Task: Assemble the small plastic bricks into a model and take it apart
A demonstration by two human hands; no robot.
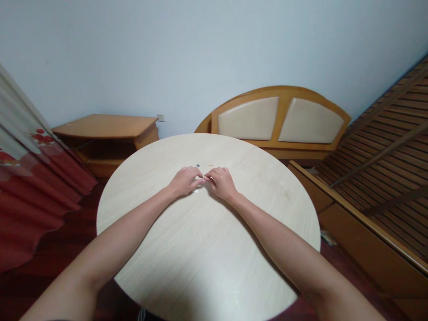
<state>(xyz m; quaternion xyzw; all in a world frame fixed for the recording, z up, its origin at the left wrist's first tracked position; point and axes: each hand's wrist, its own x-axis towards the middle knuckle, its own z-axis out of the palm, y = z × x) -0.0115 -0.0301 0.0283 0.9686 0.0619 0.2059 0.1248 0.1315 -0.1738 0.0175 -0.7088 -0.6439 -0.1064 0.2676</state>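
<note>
Over the round pale table (187, 254), my left hand (187, 180) and my right hand (220, 182) meet fingertip to fingertip. Both have thumb and fingers pinched together around something tiny and pale, too small to name. Just beyond the left fingers lies a small dark piece (198, 165). A thin orange-brown stick-like piece (210, 165) lies beyond the right fingers. Under my left hand a small white bit (196, 191) shows on the tabletop, partly hidden by the thumb.
A wooden cabinet (107, 125) stands behind the table at left, with a red and white curtain (40, 209) beside it. At the back right is a padded headboard (249, 119). A wooden bed frame with slats (384, 151) runs along the right.
</note>
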